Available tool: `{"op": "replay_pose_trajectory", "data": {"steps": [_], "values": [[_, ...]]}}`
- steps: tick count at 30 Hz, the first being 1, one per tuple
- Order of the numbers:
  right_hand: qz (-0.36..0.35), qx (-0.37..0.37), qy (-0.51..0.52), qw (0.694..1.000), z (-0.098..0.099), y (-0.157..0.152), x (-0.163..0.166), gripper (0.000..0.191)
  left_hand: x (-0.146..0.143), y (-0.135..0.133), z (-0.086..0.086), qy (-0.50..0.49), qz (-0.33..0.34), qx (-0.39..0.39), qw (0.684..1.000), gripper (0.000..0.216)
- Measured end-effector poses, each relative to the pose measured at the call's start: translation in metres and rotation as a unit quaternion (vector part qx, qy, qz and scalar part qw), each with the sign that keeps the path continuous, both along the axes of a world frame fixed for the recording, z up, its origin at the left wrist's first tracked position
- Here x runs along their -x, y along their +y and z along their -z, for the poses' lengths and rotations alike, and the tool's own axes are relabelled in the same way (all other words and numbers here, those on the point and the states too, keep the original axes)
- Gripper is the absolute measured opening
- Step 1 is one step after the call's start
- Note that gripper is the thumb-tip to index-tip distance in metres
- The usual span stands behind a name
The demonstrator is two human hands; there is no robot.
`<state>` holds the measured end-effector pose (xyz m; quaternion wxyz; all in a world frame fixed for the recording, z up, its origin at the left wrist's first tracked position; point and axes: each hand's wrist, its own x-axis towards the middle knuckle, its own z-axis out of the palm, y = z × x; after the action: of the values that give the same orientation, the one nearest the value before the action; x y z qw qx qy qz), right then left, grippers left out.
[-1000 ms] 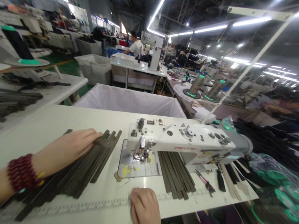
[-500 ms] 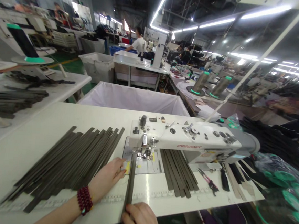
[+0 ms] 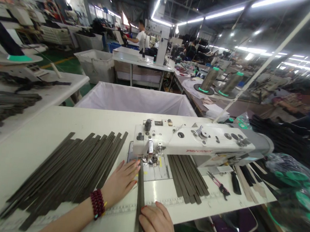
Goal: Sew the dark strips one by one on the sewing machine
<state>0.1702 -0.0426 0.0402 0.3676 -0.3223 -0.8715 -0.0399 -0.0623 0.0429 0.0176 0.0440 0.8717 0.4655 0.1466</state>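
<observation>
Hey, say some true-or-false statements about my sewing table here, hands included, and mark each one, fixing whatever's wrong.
1. The right hand touches a dark strip in front of the white sewing machine. True.
2. The bracelet is worn on the right wrist. False: it is on the left wrist.
3. The left hand is palm down near the machine's needle area. True.
4. No dark strips lie left of the machine. False: a large bunch lies there, and a smaller bunch runs partly beneath its arm.
5. The snips lie right of the smaller bunch. True.
</observation>
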Motion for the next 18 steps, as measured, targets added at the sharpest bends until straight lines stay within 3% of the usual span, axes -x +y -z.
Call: {"op": "replay_pose_trajectory", "data": {"steps": [5,10,18], "values": [[-0.029,-0.004,-0.014,0.999,-0.004,-0.001,-0.007,0.027,-0.002,-0.001,0.0,-0.008,-0.005,-0.004,1.0,0.044],[-0.014,0.003,0.006,1.0,-0.006,0.003,-0.006,0.021,-0.002,0.003,0.002,-0.003,-0.007,-0.009,1.0,0.044],[0.014,0.082,0.013,0.996,-0.011,0.018,-0.002,0.018,0.0,0.016,0.005,0.006,-0.012,-0.01,1.0,0.044]]}}
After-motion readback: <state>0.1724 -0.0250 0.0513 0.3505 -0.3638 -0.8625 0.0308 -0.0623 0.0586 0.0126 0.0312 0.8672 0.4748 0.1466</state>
